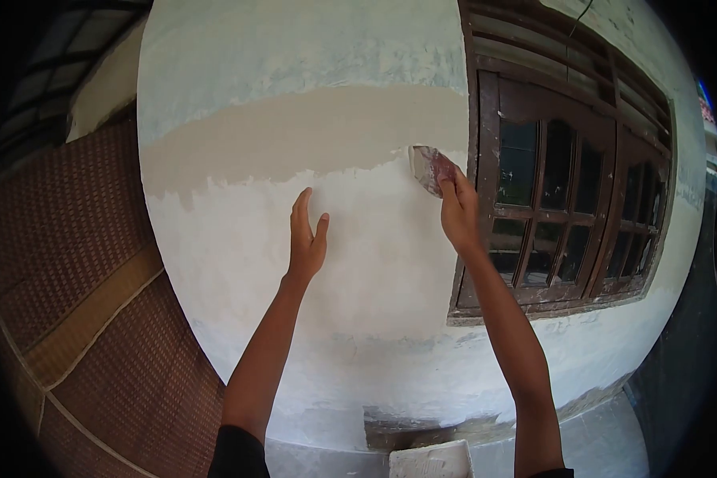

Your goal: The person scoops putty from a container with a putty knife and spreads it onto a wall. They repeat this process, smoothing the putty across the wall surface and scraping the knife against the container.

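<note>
My right hand (460, 209) is closed round a reddish-brown scraper (434, 170) smeared with pale paste. The scraper is at the wall, just left of the window frame, near the ragged edge between a beige band (311, 131) and the whiter plaster (382, 255) below it. Raised before the white plaster, my left hand (308, 237) holds nothing, its thumb and fingers apart. Whether its fingertips touch the wall I cannot tell.
A brown wooden window (554, 211) with glass panes takes up the right side. Woven brown panels (80, 239) stand at the left. At the bottom is a pale, paste-covered block or container (432, 462), partly cut off.
</note>
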The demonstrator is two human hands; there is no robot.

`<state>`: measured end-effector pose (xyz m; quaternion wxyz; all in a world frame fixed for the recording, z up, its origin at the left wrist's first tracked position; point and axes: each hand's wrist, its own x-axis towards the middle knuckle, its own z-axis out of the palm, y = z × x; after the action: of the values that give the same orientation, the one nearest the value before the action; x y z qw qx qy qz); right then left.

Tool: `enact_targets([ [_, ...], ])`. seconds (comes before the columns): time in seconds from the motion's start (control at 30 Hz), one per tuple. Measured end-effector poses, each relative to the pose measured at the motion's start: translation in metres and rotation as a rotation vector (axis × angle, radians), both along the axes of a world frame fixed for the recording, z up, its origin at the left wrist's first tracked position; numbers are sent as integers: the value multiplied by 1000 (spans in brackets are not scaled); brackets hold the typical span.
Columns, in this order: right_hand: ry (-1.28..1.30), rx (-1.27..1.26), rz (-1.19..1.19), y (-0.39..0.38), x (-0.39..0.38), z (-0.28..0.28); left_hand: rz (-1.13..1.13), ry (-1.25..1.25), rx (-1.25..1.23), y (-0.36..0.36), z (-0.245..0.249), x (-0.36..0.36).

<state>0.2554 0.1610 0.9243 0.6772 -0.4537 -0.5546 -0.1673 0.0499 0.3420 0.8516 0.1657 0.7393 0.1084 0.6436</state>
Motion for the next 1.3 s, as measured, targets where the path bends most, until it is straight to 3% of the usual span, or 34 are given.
enact_targets([
  [0.07, -133, 34, -43, 6, -10, 6, 104, 3, 146, 16, 2, 6],
  [0.17, -705, 281, -303, 29, -1, 6, 212, 28, 246, 33, 3, 10],
  [0.27, -806, 271, -471, 37, 0, 0, 304, 50, 300, 46, -1, 14],
  [0.57, -888, 268, -673, 61, 15, -5, 584, 52, 417, 71, -17, 27],
  [1.3, -967, 27, -942, 63, 16, -35, 521, 74, 425, 76, -20, 28],
])
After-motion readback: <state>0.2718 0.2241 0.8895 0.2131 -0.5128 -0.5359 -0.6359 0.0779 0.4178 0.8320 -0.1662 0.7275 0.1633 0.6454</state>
